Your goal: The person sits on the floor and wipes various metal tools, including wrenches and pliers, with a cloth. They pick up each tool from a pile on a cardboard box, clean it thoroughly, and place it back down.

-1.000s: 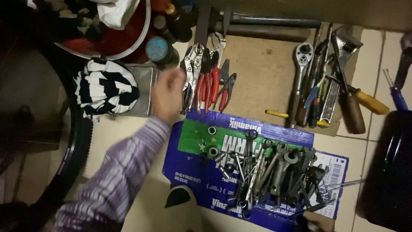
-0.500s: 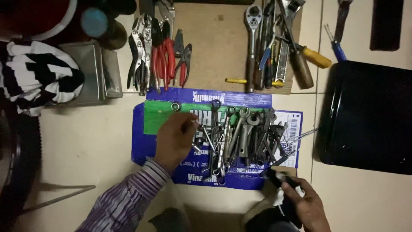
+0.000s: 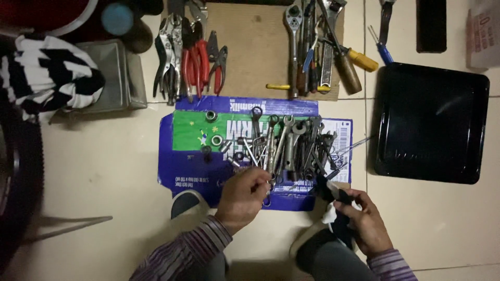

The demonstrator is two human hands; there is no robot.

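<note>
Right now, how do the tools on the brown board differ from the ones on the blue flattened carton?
The pliers on the brown board lie side by side, with red or dark handles; the wrenches on the blue carton are bare grey metal, heaped and overlapping. Nothing touches the pliers; the left hand reaches into the wrenches' near edge. Both groups lie flat on cardboard on the tiled floor.

Pliers [image 3: 194, 60] and screwdrivers [image 3: 333, 52] line a cardboard sheet [image 3: 255, 47]; a black tray [image 3: 432, 122] sits beside its right edge.
</note>
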